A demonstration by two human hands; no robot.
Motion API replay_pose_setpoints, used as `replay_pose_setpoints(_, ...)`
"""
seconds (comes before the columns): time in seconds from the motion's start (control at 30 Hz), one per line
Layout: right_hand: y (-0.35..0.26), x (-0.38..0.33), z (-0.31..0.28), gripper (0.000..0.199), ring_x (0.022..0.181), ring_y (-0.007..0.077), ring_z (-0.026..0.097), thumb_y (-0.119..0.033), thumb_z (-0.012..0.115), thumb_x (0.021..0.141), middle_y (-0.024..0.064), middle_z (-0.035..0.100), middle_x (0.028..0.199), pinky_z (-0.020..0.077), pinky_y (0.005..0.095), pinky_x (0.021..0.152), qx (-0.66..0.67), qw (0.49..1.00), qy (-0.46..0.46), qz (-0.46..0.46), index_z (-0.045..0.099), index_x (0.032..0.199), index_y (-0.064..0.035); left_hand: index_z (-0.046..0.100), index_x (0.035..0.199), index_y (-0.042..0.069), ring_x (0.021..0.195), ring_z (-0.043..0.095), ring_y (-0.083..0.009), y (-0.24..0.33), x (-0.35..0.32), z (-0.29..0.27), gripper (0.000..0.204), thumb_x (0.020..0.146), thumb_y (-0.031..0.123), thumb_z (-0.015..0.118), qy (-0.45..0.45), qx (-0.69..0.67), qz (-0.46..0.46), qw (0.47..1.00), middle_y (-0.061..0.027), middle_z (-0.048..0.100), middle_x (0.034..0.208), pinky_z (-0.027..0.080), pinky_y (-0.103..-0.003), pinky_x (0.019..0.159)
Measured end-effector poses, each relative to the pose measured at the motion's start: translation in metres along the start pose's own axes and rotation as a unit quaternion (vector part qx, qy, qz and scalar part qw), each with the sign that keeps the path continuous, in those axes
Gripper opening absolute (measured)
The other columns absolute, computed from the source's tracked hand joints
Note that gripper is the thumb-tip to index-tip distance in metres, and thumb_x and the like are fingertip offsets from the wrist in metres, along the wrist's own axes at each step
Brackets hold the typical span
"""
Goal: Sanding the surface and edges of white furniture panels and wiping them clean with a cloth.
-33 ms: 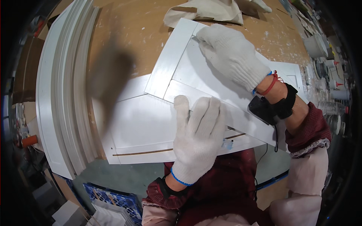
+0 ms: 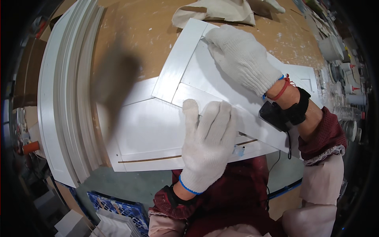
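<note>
A white framed panel lies at an angle on top of another white panel, which has a dark narrow slot along its near edge. My left hand, in a white knitted glove, rests flat with fingers stretched over the near rail of the upper panel. My right hand, gloved the same way, is closed near the far inner corner of that panel's frame. Whatever its fingers pinch is hidden beneath the glove. Close to my left hand, a small clear-bluish piece sits on the lower panel.
Several white panels stand upright at the left. Beige cloth lies at the far side of the brown worktable. Tubs and bottles crowd the right edge. A blue plastic crate is below, and a dark blur covers part of the left.
</note>
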State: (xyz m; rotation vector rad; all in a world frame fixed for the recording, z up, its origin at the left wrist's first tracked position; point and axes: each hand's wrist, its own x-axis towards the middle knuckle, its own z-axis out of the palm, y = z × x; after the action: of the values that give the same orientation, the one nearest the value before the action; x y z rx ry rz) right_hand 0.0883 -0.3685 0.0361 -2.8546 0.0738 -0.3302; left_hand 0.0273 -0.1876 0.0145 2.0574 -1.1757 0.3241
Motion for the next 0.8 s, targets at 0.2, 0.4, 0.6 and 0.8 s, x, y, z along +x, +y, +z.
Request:
replay_pose_setpoints(0.2,0.001,0.002,-0.005,0.024,0.089,0.0362,0.066,-0.023,0.056,0.096,0.016,0.067,0.1,0.0533,0.0443,0.081,0.004,0.998,-0.064,-0.003,0.067,0.107,-0.0051,0.066,0.103,-0.007,0.097,0.06,-0.0303,-0.002,0.0,-0.001,0.053,0.052,0.003,0.074,-0.031,0.027,0.006,0.999,-0.0151,0.062,0.106,0.042,-0.053,0.085)
replay_pose_setpoints(0.4,-0.006,0.002,0.006,0.023,0.088,0.0358,0.067,-0.023,0.055,0.096,0.0166,0.066,0.096,0.0535,0.045,0.081,-0.085,0.996,0.006,0.023,0.066,0.103,-0.0034,0.063,0.105,-0.009,0.104,0.054,-0.0303,0.0,0.0,0.002,0.047,0.06,0.004,0.067,-0.022,0.01,0.009,1.0,-0.0153,0.057,0.108,0.041,-0.059,0.09)
replay_pose_setpoints(0.6,0.0,0.005,-0.003,0.024,0.088,0.0364,0.067,-0.022,0.055,0.096,0.0172,0.066,0.093,0.0533,0.0445,0.081,-0.035,0.999,-0.003,-0.028,0.065,0.102,-0.0017,0.066,0.105,-0.007,0.1,0.059,-0.0312,-0.002,-0.004,0.003,0.055,0.051,0.003,0.074,-0.012,0.03,0.013,0.999,-0.0165,0.062,0.108,0.041,-0.055,0.09)
replay_pose_setpoints(0.8,-0.001,0.002,0.0,0.023,0.088,0.0348,0.067,-0.023,0.057,0.095,0.0163,0.067,0.096,0.053,0.0437,0.08,-0.017,1.0,0.005,0.02,0.067,0.107,-0.0061,0.066,0.107,-0.007,0.102,0.059,-0.0309,0.001,-0.002,0.002,0.056,0.053,0.002,0.074,-0.007,0.02,0.003,1.0,-0.0163,0.063,0.108,0.041,-0.055,0.092)
